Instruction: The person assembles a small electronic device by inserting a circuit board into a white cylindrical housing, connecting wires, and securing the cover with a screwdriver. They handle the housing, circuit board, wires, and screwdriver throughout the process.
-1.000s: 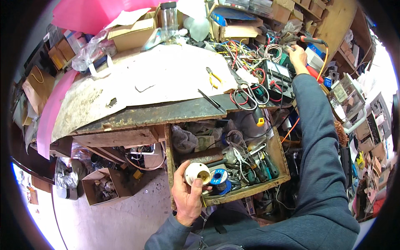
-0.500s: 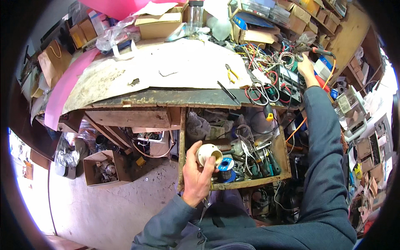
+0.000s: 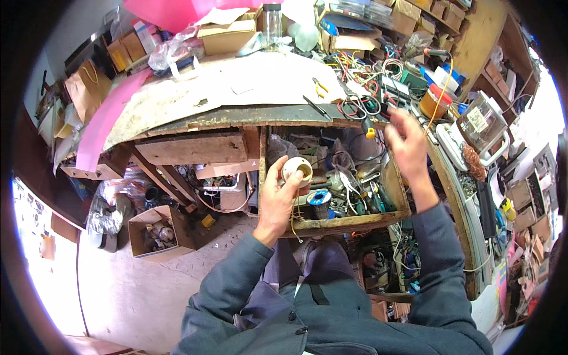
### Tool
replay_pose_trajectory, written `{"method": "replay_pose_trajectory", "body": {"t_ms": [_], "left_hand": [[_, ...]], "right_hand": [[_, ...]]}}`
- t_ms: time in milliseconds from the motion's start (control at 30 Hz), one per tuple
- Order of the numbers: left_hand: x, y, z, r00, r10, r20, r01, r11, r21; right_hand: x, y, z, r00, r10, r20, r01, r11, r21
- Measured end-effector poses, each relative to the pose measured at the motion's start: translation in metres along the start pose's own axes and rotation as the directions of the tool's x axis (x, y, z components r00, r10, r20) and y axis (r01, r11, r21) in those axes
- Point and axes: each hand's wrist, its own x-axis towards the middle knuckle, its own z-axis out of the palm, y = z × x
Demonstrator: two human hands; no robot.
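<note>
My left hand (image 3: 277,204) grips a cream-coloured round hollow housing (image 3: 297,170), thumb across its open mouth. Thin wires (image 3: 292,225), one yellow, dangle below it in front of the open wooden drawer (image 3: 337,223). Over the drawer's right side is my right hand (image 3: 408,142), its fingers loosely bent and apart, with nothing visible in them. Beneath the housing, a spool with a blue label (image 3: 319,197) stands in the drawer among pliers and other hand tools. Scissors (image 3: 358,106) and a yellow-tipped tool (image 3: 369,129) lie at the bench edge nearby.
Tangled wires (image 3: 361,66) cover the bench's back right, near a soldering iron (image 3: 436,52) with an orange cord. A red-lidded jar (image 3: 435,100) and a clear container (image 3: 482,121) stand at right. Yellow-handled pliers (image 3: 320,87) rest on white sheeting. A carton (image 3: 160,236) sits on the floor.
My right hand has come back from the bench's far right, near the soldering iron, to above the drawer's right side. My left hand keeps hold of the housing. The view has shifted.
</note>
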Motion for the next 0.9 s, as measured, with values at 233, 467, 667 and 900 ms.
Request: {"method": "replay_pose_trajectory", "body": {"t_ms": [233, 467, 667, 900], "left_hand": [[0.065, 0.083, -0.015, 0.998, 0.031, 0.053, -0.052, 0.891, 0.451], [0.164, 0.095, -0.028, 0.713, 0.489, 0.503, -0.595, 0.043, 0.803], [0.252, 0.081, -0.067, 0.876, 0.237, 0.421, -0.419, -0.063, 0.906], [0.218, 0.085, -0.046, 0.795, 0.513, 0.324, -0.415, 0.071, 0.907]], "right_hand": [[-0.132, -0.025, 0.009, 0.977, 0.065, 0.203, -0.092, 0.988, 0.127], [-0.16, -0.023, 0.036, 0.992, 0.029, 0.124, -0.03, 1.0, 0.001], [-0.153, -0.028, 0.037, 0.97, 0.13, 0.205, -0.129, 0.992, -0.018], [-0.149, -0.029, 0.029, 0.931, 0.232, 0.283, -0.217, 0.973, -0.083]]}}
